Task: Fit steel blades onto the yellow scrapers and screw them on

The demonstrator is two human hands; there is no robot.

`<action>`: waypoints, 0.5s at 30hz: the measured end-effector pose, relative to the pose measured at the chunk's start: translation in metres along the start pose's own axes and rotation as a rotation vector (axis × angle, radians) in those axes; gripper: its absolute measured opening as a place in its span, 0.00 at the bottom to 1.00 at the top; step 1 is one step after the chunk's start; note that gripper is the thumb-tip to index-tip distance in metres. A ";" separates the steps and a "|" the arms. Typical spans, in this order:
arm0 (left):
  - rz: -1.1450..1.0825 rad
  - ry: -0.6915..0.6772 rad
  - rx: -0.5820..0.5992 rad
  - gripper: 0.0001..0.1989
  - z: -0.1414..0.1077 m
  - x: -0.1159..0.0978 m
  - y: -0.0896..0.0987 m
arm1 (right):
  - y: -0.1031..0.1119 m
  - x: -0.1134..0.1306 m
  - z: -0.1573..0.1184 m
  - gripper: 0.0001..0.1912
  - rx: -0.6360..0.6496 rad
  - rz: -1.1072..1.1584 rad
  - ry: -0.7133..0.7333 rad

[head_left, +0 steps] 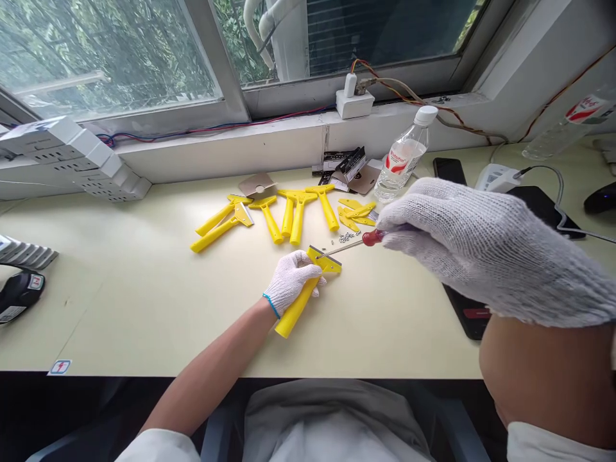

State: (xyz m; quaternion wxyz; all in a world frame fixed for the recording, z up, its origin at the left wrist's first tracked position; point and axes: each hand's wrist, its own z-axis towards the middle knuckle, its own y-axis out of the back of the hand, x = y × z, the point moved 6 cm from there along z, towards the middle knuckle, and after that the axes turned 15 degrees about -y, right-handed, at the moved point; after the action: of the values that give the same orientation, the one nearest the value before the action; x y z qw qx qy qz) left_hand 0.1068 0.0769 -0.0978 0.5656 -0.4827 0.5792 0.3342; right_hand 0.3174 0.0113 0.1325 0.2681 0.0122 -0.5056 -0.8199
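Note:
My left hand (291,282), in a white knit glove with a blue cuff, is shut on a yellow plastic scraper (294,309) and holds it on the table. My right hand (481,250), also gloved, is shut on a red-handled screwdriver (373,238). The screwdriver's thin shaft reaches to the scraper's wide head (325,262). Beyond them lie several yellow scrapers (298,215), several small yellow pieces (355,213) and a small scatter of metal screws (345,239).
A plastic water bottle (402,157) and dark printed packaging (344,170) stand at the back of the pale table (144,308). A black phone (469,314) lies under my right hand. A white power strip (72,157) rests on the left, below the window.

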 end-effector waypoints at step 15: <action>-0.013 -0.014 -0.025 0.14 0.000 -0.001 0.001 | 0.005 -0.009 -0.015 0.04 -0.064 0.115 -0.042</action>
State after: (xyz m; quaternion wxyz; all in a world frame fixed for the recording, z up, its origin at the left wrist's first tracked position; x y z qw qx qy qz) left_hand 0.1061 0.0773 -0.0974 0.5655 -0.4914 0.5678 0.3411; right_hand 0.3313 0.0015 0.1273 0.3044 -0.0428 -0.4844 -0.8190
